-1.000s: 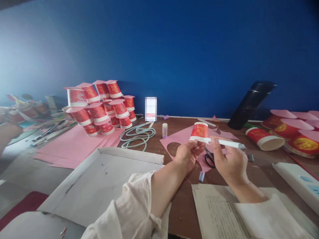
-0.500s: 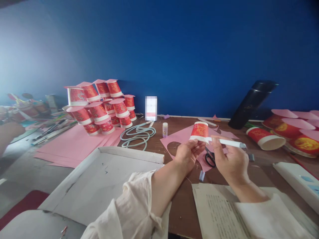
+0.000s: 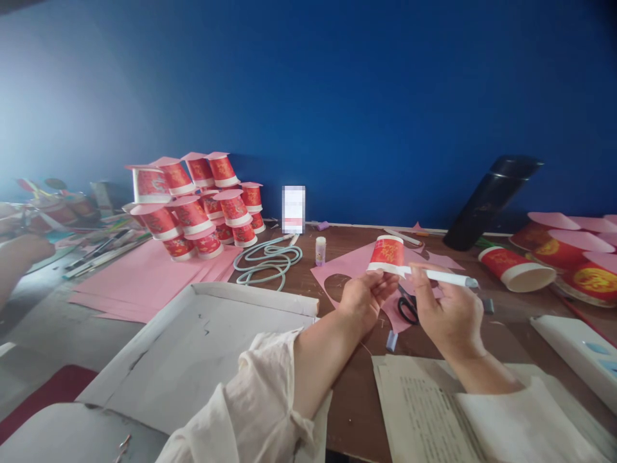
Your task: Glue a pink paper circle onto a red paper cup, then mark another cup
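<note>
My left hand (image 3: 361,299) grips the lower rim of a red paper cup (image 3: 387,252), which is upside down with gold marks and a white band. A white glue pen or marker (image 3: 446,278) lies in my right hand (image 3: 450,315), its fingers closed round the barrel and its tip at the cup's rim. Under the cup is a pink paper sheet (image 3: 354,260) with round holes cut out. Black-handled scissors (image 3: 407,310) lie between my hands, partly hidden by the right one. A small glue stick (image 3: 321,251) stands left of the cup.
Stacked red cups with pink tops (image 3: 193,206) stand at the back left, beside a coiled pale cable (image 3: 267,260). An open white box lid (image 3: 168,366) lies left. A black flask (image 3: 489,202) and a tipped cup (image 3: 518,269) are right. Another person's hand (image 3: 33,251) shows far left.
My hands, the cup and the pen keep nearly the same pose. The view has shifted very slightly. At far left, the other person's hand has moved a little further into view.
</note>
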The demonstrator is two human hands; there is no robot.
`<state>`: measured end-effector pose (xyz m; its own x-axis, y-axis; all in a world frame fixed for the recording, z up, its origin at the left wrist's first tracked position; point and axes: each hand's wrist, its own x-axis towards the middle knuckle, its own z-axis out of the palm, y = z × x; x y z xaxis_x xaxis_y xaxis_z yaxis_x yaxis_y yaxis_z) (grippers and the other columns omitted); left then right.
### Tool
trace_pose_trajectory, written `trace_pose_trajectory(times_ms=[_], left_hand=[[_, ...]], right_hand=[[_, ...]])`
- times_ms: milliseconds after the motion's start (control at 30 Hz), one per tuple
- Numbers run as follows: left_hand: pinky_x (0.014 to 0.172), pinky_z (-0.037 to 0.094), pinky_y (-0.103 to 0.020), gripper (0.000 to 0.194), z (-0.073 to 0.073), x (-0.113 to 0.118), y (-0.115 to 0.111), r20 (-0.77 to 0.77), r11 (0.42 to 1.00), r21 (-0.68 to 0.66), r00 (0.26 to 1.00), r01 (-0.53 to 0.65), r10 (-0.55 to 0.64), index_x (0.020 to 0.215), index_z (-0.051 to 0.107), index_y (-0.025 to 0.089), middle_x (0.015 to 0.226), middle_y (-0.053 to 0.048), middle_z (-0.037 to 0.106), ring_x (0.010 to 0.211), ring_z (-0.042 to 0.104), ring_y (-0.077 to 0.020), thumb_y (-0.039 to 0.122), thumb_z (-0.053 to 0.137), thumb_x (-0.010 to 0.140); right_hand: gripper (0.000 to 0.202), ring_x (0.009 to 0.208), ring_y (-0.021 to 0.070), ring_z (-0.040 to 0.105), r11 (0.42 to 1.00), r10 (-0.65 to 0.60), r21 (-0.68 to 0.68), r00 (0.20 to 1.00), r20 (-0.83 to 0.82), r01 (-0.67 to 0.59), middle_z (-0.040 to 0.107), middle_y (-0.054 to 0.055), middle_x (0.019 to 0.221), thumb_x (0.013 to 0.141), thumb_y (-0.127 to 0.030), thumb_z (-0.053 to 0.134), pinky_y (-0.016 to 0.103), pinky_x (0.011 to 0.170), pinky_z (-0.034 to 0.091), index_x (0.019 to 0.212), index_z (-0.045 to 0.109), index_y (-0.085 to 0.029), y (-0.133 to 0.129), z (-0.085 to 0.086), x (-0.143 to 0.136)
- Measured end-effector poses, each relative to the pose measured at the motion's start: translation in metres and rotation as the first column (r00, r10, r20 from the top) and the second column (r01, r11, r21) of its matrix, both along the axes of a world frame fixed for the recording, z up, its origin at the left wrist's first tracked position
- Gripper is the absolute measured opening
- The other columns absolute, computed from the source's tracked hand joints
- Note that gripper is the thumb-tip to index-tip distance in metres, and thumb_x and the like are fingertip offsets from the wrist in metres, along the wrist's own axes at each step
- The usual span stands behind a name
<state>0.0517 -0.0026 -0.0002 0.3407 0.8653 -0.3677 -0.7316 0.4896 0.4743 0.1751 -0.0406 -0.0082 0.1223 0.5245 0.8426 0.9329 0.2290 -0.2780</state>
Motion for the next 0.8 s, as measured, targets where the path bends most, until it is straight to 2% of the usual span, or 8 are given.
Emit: trace_pose_trajectory(times_ms=[400,800], left_hand=[[0.084,0.056,-0.027,0.017,-0.0012,-0.0007,0.0006,0.007,1.000,0.006,1.000,-0.005,0.005,0.074,0.067,0.005,0.070,-0.010,0.069,0.069,0.071,-0.0151,0.004,0.054,0.085],[0.089,0.055,-0.029,0.015,-0.0026,0.0002,0.0019,0.004,1.000,0.011,1.000,-0.007,0.007,0.076,0.067,0.006,0.071,-0.011,0.070,0.071,0.071,-0.0162,0.004,0.054,0.084]], right_hand=[[0.028,0.085,0.0222,0.072,1.000,-0.003,-0.022,1.000,-0.014,0.003,0.076,0.009,0.090,0.095,-0.037,0.051,0.030,0.071,0.052,0.094,0.072,-0.019,-0.0008,0.0007,-0.0018],[0.029,0.082,0.0222,0.072,1.000,0.002,0.000,1.000,0.008,-0.002,0.076,0.009,0.089,0.095,-0.038,0.050,0.030,0.069,0.053,0.093,0.072,-0.019,-0.0018,0.0016,-0.0035]])
